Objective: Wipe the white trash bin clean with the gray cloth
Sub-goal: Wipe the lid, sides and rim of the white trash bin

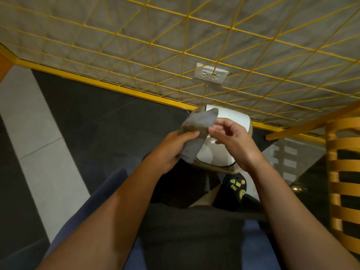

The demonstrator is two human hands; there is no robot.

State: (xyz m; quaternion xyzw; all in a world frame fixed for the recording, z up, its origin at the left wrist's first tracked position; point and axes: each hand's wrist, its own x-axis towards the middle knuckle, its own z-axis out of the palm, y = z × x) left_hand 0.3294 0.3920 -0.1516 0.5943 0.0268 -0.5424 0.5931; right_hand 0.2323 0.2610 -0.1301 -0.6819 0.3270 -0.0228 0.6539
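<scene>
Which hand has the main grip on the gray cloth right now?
The left hand: thumb and fingers wrap the gray cloth above the white trash bin. The right hand only pinches its edge with fingertips.

Dim indoor light; soft motion blur throughout; strong wide-angle bending at edges; faint floor glare.
</scene>
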